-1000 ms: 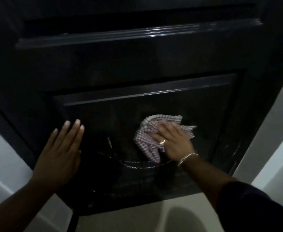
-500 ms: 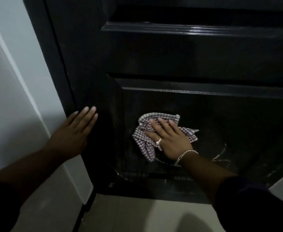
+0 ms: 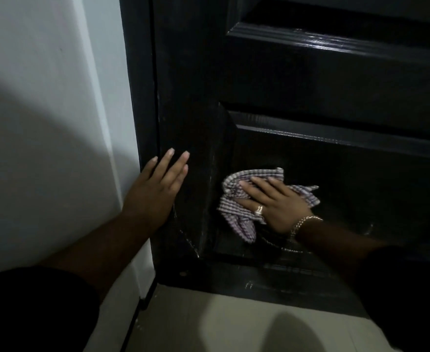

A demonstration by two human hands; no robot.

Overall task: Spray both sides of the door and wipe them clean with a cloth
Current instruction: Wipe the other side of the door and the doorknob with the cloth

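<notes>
Looks like a home interior, prob. a room doorway or hallway: dark glossy panelled door [image 3: 310, 97] w/ raised mouldings in a dark frame [image 3: 140, 97], plain white painted wall [image 3: 43, 110] beside it, pale tiled floor [image 3: 209, 321] below. Dim indoor light, no shop or office fittings visible.

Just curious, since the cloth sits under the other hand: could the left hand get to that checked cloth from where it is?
Probably yes. The left hand lies flat on the door beside the cloth, nothing between them, though the right hand presses on it.
</notes>
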